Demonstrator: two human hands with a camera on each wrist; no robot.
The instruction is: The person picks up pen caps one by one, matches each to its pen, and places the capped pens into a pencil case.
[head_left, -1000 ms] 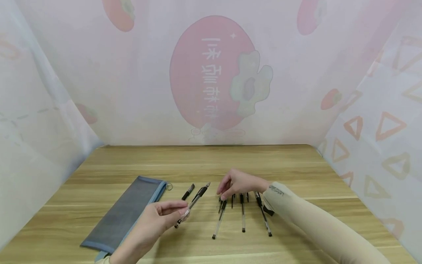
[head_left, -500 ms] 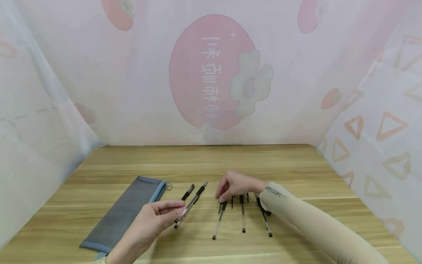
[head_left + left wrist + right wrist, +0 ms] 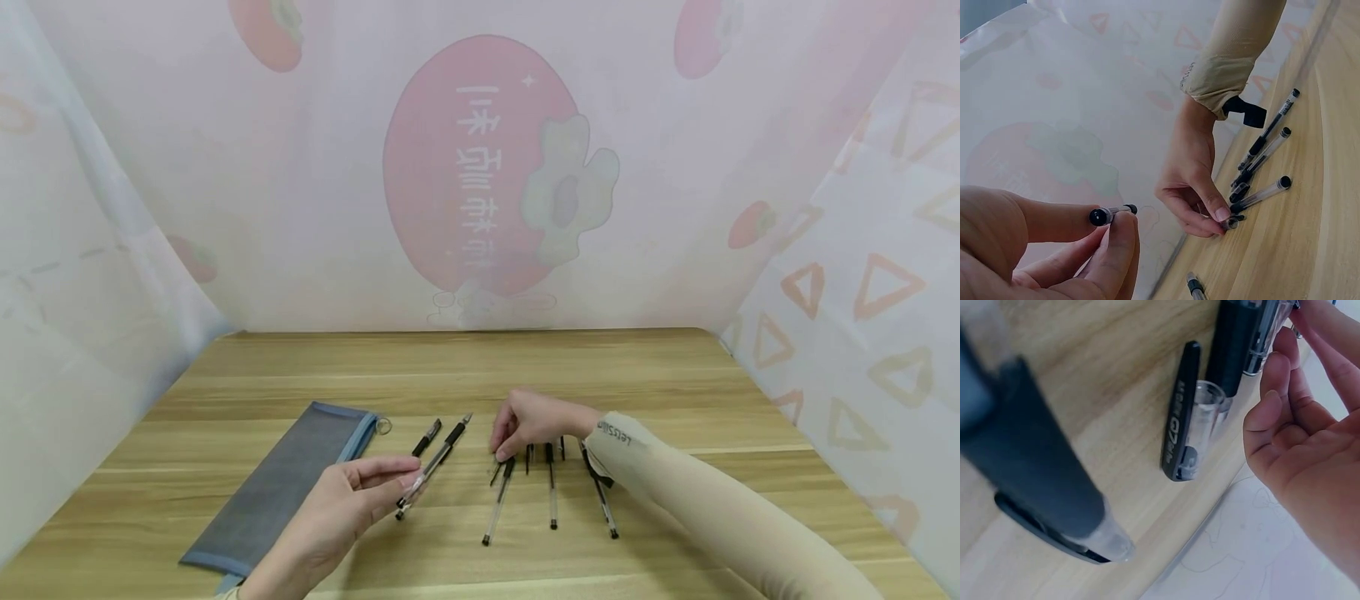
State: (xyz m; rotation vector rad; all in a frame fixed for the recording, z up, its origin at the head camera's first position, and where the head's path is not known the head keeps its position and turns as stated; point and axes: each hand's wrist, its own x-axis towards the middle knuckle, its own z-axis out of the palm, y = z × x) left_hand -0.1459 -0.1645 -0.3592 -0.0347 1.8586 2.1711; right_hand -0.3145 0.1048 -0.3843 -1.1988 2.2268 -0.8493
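Observation:
My left hand [image 3: 352,504] pinches an uncapped gel pen [image 3: 447,446] between thumb and fingers, its tip pointing up and away. Behind it on the table lies another pen [image 3: 427,437], capped and partly hidden by the hand. My right hand [image 3: 532,423] reaches down with thumb and fingertips pinching a clear pen cap [image 3: 1230,223] with a black clip. Right beside that cap is the grip end of the leftmost pen [image 3: 497,510] in the row. Another loose cap [image 3: 1188,437] lies nearby in the right wrist view.
A grey-blue mesh zip pouch [image 3: 273,483] lies on the wooden table [image 3: 480,358] at left, its zip ring near the top corner. A middle pen [image 3: 553,492] and a right-hand pen [image 3: 604,504] lie by the right hand and forearm. Printed cloth [image 3: 315,183] encloses the table.
The right hand has shifted slightly left and nearer, and the pen cap at its fingertips has turned and moved a little with it. The left hand's pen has tilted slightly, then stayed nearly still.

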